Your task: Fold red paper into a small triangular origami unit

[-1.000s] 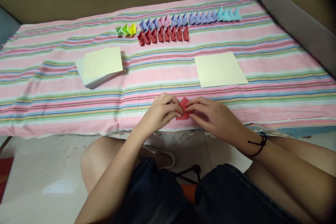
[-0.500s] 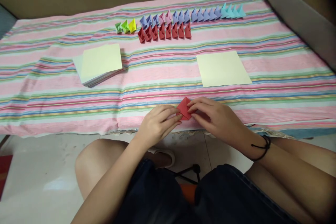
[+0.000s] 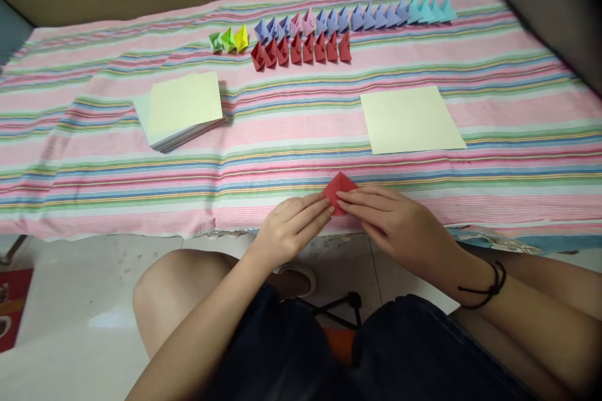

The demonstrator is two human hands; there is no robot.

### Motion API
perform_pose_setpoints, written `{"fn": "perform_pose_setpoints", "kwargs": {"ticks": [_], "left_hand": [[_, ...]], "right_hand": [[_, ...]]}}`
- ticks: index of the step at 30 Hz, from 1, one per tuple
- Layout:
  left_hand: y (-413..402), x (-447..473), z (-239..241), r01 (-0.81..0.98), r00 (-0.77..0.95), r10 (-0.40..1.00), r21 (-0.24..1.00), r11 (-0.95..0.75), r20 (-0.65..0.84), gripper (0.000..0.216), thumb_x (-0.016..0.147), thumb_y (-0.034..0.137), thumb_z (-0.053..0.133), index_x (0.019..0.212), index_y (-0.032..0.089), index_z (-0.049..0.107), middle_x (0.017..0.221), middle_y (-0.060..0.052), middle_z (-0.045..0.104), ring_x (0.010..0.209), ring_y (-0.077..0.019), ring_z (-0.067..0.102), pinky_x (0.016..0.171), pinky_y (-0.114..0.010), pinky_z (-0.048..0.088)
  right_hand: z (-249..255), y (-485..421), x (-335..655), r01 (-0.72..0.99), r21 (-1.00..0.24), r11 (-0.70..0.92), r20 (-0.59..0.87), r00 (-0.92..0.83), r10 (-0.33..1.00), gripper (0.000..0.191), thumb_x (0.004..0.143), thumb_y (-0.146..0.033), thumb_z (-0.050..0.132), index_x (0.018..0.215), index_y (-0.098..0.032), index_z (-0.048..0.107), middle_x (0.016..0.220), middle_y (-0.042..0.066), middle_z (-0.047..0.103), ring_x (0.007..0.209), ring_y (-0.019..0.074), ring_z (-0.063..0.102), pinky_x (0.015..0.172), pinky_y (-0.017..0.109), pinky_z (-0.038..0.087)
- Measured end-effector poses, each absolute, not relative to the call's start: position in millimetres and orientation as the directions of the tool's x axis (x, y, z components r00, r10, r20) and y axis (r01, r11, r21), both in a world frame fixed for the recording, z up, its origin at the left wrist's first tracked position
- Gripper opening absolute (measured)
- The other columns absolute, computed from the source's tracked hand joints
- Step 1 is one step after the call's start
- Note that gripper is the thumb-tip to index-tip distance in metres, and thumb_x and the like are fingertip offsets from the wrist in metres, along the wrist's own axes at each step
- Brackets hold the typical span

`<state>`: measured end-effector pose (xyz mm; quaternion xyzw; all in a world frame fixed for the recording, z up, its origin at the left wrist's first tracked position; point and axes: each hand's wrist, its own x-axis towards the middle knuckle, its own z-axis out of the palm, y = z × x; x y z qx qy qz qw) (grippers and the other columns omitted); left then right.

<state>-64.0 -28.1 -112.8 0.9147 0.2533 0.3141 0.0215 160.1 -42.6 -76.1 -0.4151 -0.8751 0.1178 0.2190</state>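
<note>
A small piece of folded red paper, diamond-shaped with a crease down its middle, lies at the front edge of the cloth-covered table. My left hand grips its left corner, fingers pressed together. From the right, my right hand presses its fingers onto the lower right part of the paper, covering that side; the thumb is mostly hidden. A black cord bracelet is around my right wrist. Beyond the paper, to the right, lies a flat pale yellow sheet.
A stack of paper sheets sits at left. Farther back stand folded paper pieces in rows: red, purple, light blue, and green and yellow. The striped tablecloth ends just before my knees.
My right fingers have moved left and down over the red paper, flattening against it. My left hand has stayed at its left corner. The view has shifted slightly.
</note>
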Motion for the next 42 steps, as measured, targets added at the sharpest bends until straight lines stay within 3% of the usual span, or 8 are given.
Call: {"fn": "perform_pose_setpoints", "kwargs": {"ticks": [8,12,15,20,34,42], "left_hand": [[-33,-63,-118,0.492,0.651,0.471,0.141,-0.859,0.595,0.044,0.086,0.013,0.056,0.13,0.016,0.047,0.118,-0.01,0.065,0.119,-0.0227,0.055,0.085,-0.035,0.054],[-35,-61,-119,0.514,0.649,0.457,0.092,-0.853,0.608,0.044,0.085,0.013,0.059,0.127,0.014,0.049,0.119,-0.011,0.065,0.118,-0.0231,0.055,0.085,-0.035,0.054],[-36,-63,-119,0.507,0.622,0.464,0.128,-0.853,0.631,0.046,0.08,0.012,0.064,0.124,0.01,0.052,0.116,-0.012,0.066,0.116,-0.0235,0.057,0.087,-0.035,0.054],[-33,-68,-116,0.502,0.561,0.522,0.237,-0.832,0.643,0.04,0.08,0.014,0.065,0.119,0.014,0.056,0.106,-0.01,0.069,0.105,-0.0216,0.062,0.082,-0.034,0.054],[-31,-68,-113,0.529,0.634,0.458,0.084,-0.845,0.623,0.038,0.081,0.017,0.063,0.118,0.013,0.055,0.107,-0.008,0.07,0.094,-0.0215,0.063,0.074,-0.034,0.051],[-33,-65,-115,0.552,0.64,0.502,0.106,-0.827,0.582,0.035,0.082,0.018,0.061,0.116,0.012,0.056,0.115,-0.01,0.067,0.097,-0.0221,0.062,0.08,-0.034,0.052]], "right_hand": [[-76,-45,166,0.632,-0.384,0.673,0.267,-0.622,0.736,0.047,0.085,-0.005,0.044,0.128,-0.022,0.054,0.128,0.006,0.059,0.119,0.0238,0.052,0.098,0.047,0.049],[-79,-47,170,0.618,-0.304,0.725,0.239,-0.687,0.686,0.05,0.083,-0.002,0.045,0.129,-0.018,0.053,0.129,0.009,0.059,0.123,0.026,0.049,0.099,0.046,0.048],[-84,-48,173,0.605,-0.231,0.762,0.22,-0.731,0.646,0.053,0.081,0.0,0.046,0.132,-0.014,0.05,0.132,0.011,0.055,0.126,0.0275,0.045,0.103,0.046,0.045],[-85,-49,174,0.611,-0.21,0.763,0.223,-0.73,0.646,0.047,0.082,-0.001,0.046,0.127,-0.013,0.054,0.13,0.012,0.057,0.125,0.0274,0.047,0.102,0.046,0.045],[-79,-46,171,0.6,-0.17,0.782,0.274,-0.734,0.622,0.039,0.085,-0.004,0.048,0.123,-0.01,0.058,0.123,0.011,0.062,0.117,0.0277,0.05,0.095,0.043,0.05],[-78,-46,170,0.6,-0.165,0.783,0.273,-0.735,0.62,0.039,0.085,-0.004,0.048,0.122,-0.008,0.059,0.121,0.012,0.063,0.116,0.0281,0.05,0.095,0.042,0.05]]}}
